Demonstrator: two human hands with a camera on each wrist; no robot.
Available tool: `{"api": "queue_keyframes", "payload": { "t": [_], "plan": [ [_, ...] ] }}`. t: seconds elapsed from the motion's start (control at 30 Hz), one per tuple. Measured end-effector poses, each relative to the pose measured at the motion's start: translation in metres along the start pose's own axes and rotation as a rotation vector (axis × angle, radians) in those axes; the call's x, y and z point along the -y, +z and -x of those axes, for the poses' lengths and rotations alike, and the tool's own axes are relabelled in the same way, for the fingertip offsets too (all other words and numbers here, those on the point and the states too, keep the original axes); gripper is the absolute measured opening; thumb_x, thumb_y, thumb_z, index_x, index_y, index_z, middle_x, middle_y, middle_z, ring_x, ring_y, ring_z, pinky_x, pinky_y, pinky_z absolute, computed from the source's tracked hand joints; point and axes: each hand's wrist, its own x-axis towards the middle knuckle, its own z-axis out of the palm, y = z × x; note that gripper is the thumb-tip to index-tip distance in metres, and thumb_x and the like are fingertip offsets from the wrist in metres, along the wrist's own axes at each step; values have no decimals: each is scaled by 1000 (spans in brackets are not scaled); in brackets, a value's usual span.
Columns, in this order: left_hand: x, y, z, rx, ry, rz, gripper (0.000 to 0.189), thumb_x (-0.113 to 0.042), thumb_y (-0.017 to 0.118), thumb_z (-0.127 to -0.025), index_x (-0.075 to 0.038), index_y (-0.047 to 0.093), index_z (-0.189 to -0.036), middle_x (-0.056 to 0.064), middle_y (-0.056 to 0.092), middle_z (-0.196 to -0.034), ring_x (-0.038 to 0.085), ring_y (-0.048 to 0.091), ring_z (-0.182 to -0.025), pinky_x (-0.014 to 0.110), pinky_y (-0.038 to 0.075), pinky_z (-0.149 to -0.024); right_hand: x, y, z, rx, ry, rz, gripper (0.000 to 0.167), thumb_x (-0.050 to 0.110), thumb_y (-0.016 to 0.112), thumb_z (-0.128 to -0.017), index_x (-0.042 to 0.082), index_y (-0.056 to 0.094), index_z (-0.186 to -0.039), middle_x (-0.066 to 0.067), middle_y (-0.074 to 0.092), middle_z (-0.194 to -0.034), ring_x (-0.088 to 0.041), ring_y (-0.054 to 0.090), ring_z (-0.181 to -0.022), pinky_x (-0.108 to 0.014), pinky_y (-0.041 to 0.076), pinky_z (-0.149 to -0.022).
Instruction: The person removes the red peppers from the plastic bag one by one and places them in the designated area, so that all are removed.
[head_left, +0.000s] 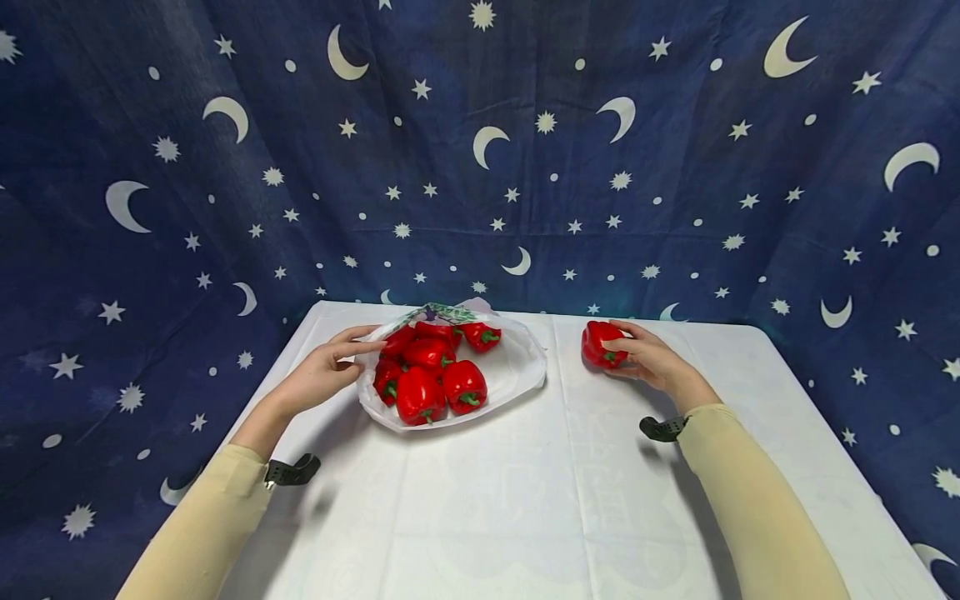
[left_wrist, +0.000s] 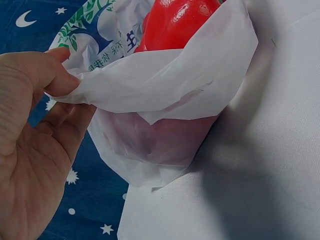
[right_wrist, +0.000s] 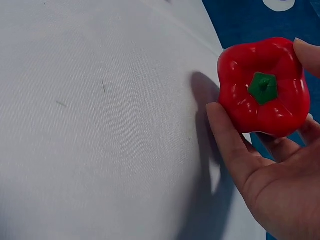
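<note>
A white plastic bag [head_left: 522, 371] with green and blue print lies with its mouth spread wide, and several red bell peppers [head_left: 420, 394] with green stems are inside. My left hand [head_left: 322, 375] pinches the bag's left rim between thumb and fingers; the left wrist view shows the folded plastic edge [left_wrist: 135, 82] in that grip. To the right of the bag, my right hand [head_left: 654, 362] holds one red bell pepper [head_left: 597, 343] by its sides. Its green stem [right_wrist: 263, 88] faces the right wrist camera.
The bag rests on a table with a white cloth [head_left: 495, 500], toward its far left. Behind and beside the table hangs a dark blue curtain [head_left: 450, 150] with moons and stars. A black strap [head_left: 292, 471] is on the left wrist, another [head_left: 662, 429] on the right.
</note>
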Motion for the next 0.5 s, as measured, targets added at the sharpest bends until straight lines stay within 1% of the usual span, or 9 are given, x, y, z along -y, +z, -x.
{"api": "queue_keyframes", "payload": {
  "t": [0.23,0.37,0.5],
  "plan": [
    [1,1,0,-4,-1,-6,47,6,53,-97,-15,68,-137,3,38,-160,29,38,-138,27,43,-72,-1,4,-9,-26,-5,51,89,17,73,-95,18,19,-165,-20,20,-165,-44,30,-143,-51,47,-101],
    [0,1,0,-7,2,-12,48,6,53,-97,-15,68,-137,4,38,-160,31,38,-137,27,43,-70,-1,6,-12,-36,-9,65,90,18,73,-95,18,17,-166,-20,19,-166,-44,30,-144,-51,45,-104],
    [0,1,1,-3,-3,-14,48,6,53,-97,-16,68,-137,3,38,-160,30,37,-138,28,42,-68,-2,9,-13,-40,-11,65,89,17,72,-96,19,17,-166,-19,19,-166,-44,29,-144,-51,44,-105]
  ]
}}
